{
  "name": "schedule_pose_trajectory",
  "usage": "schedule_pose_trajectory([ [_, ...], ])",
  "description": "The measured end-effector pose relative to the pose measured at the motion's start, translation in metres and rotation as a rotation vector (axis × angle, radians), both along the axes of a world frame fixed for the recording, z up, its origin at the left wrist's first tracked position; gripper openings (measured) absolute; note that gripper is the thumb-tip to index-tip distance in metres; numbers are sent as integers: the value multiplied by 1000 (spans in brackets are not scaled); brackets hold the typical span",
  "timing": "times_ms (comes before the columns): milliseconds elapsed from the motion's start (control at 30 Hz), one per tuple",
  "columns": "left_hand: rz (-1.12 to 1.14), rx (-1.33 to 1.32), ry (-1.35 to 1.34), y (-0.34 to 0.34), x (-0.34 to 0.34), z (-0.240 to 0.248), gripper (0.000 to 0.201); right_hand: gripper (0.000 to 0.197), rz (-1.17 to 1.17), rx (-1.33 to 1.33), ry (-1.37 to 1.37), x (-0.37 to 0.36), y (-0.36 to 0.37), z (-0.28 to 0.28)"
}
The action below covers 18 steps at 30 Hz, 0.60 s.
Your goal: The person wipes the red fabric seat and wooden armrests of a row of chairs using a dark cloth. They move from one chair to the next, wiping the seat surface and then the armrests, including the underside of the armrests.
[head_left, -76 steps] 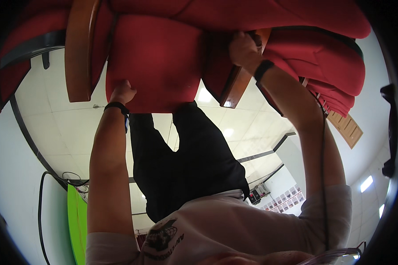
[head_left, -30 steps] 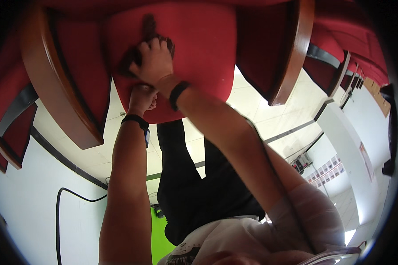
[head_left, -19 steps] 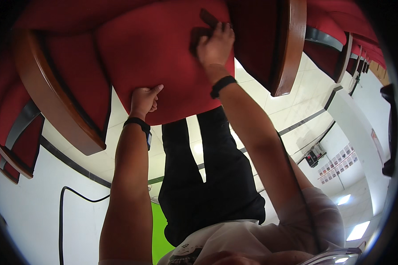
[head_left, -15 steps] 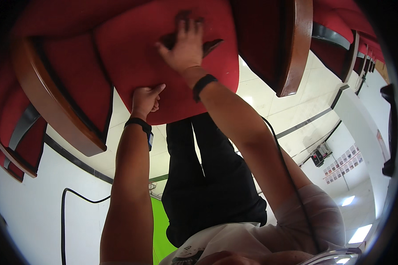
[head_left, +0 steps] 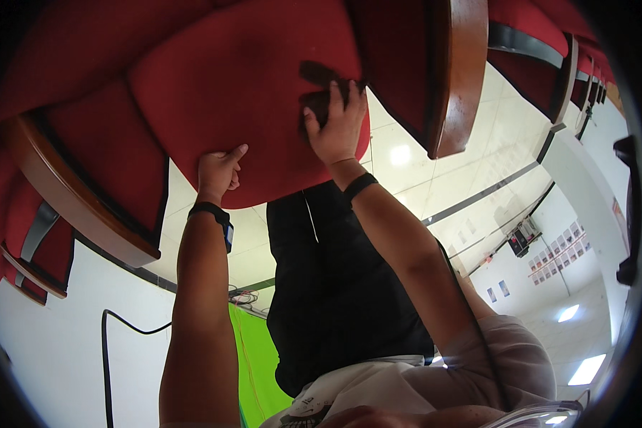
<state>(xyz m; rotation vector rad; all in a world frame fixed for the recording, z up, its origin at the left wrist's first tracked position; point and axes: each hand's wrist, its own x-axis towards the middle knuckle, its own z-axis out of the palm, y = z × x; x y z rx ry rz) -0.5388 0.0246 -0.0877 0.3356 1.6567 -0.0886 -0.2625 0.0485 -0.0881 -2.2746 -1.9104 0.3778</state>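
Note:
A red upholstered seat cushion (head_left: pixel 257 107) lies in front of me, between two wooden armrests. On its near left part rests my left hand (head_left: pixel 219 173), closed in a fist with the thumb stretched out; no object shows in it. My right hand (head_left: pixel 339 128) lies palm down near the cushion's right edge, its fingers spread and nothing held. Dark shadows of the fingers fall on the red fabric around it. I wear a dark watch (head_left: pixel 217 222) on the left wrist and a black band (head_left: pixel 360 185) on the right.
A wooden armrest (head_left: pixel 85 189) bounds the seat on the left and another (head_left: pixel 458 85) on the right. More red seats (head_left: pixel 528 32) continue to both sides. My black-trousered legs (head_left: pixel 342 285) stand below the cushion's front edge. A black cable (head_left: pixel 105 357) hangs at the left.
My right hand has slid from the cushion's upper middle toward me and to the right edge. The left fist keeps its place on the cushion. The whole view has shifted slightly.

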Motion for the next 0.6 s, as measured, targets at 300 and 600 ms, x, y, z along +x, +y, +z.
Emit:
schedule_pose_trajectory([
  [300,7,36,-14,-8,-4,-6,58,51,431,-61,-44,-82,136,-66],
  [600,-15,26,23,-2,0,-2,58,49,192,-72,142,-7,-10,14],
])
